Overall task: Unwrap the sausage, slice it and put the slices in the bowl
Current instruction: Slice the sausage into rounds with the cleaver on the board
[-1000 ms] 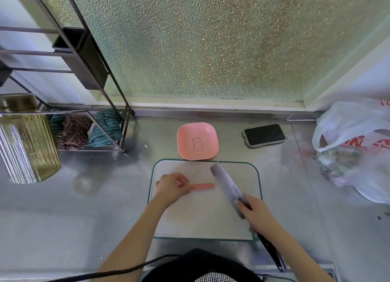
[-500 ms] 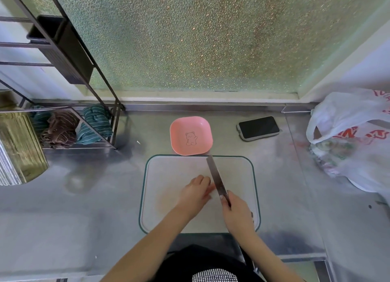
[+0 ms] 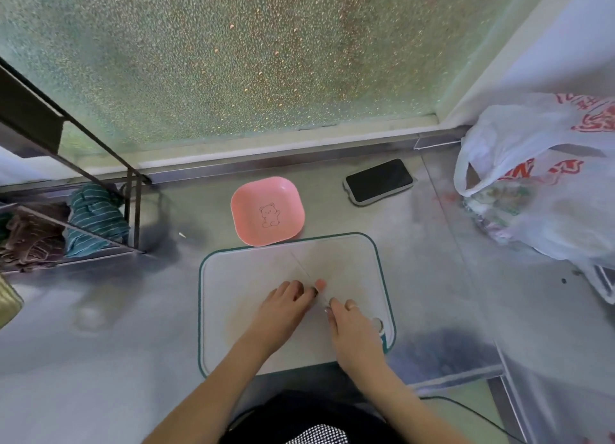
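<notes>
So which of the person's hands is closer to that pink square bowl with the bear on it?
Left. The left hand lies on the white cutting board, just below the pink square bowl. The right hand sits lower and further right, gripping the knife.

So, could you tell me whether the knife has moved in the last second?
Yes. Against the board, the knife has shifted left towards the middle and turned edge-on, meeting the sausage held by the left hand.
</notes>
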Demonstrator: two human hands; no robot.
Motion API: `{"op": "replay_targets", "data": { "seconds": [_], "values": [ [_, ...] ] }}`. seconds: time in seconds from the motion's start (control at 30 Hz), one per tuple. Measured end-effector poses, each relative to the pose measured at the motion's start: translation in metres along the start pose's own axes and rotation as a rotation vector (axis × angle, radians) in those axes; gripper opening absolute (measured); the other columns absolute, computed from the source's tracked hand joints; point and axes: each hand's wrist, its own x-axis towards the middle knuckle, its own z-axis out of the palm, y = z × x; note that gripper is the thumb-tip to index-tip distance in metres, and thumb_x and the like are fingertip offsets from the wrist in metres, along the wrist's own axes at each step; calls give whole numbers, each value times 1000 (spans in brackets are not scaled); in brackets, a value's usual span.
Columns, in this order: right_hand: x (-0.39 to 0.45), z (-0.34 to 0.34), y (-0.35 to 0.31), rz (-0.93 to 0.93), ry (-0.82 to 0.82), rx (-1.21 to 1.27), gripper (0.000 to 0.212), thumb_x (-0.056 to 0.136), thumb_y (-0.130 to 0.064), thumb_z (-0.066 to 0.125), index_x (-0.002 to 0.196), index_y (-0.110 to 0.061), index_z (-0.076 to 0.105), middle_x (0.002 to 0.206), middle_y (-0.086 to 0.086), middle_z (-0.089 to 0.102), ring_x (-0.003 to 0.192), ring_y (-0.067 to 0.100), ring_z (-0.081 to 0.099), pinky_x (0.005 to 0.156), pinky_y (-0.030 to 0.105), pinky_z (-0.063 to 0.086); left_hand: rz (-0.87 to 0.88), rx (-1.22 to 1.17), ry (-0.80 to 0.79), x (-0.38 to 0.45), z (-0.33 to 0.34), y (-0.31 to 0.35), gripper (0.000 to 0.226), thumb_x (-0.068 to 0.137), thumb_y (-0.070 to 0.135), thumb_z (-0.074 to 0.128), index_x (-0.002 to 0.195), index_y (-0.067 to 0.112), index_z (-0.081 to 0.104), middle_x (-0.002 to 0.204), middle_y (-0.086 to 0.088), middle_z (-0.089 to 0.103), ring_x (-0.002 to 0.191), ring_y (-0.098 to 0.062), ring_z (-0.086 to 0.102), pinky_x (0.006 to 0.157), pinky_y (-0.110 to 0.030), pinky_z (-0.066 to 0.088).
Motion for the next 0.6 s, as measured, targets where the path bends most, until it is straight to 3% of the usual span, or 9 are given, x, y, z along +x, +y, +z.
{"op": "replay_targets", "data": {
  "seconds": [0.07, 0.17, 0.23, 0.47, 0.6],
  "values": [
    [2, -1, 2, -2, 23, -23, 24, 65, -32, 82, 79, -25, 64, 60, 0, 60, 38, 11, 54, 40, 23, 8, 9, 6, 18, 2, 0, -1, 78, 64, 18, 83, 135, 19, 50, 83, -3, 58, 69, -20, 56, 56, -27, 50],
    [5, 7, 6, -36, -46, 119, 21, 97, -23, 42, 115, -18, 50, 101, 8, 60, 78, 25, 64, 60, 32, 38, 11, 3, 53, 4, -1, -2, 68, 68, 19, 80, 131, 19, 54, 84, -4, 60, 69, -21, 57, 57, -27, 50],
    [5, 15, 8, -45, -64, 188, 25, 100, -23, 31, 121, -17, 43, 110, 10, 57, 85, 29, 62, 70, 38, 45, 18, 3, 66, 5, -1, -3, 62, 69, 18, 78, 128, 17, 57, 88, -4, 62, 73, -23, 59, 60, -28, 50],
    [8, 5, 9, -15, -43, 137, 37, 100, -41, 22, 124, -21, 42, 111, 5, 59, 91, 24, 63, 64, 30, 33, 60, -4, 95, 11, 0, 2, 44, 72, 16, 74, 113, 9, 65, 103, -3, 68, 88, -25, 63, 70, -31, 55],
    [8, 0, 7, -33, -64, 134, 37, 99, -42, 24, 119, -19, 45, 104, 6, 60, 84, 25, 65, 56, 29, 33, 56, -21, 107, 9, 2, 4, 55, 67, 11, 77, 120, 8, 62, 105, -4, 68, 89, -25, 64, 73, -31, 55]
  ]
}}
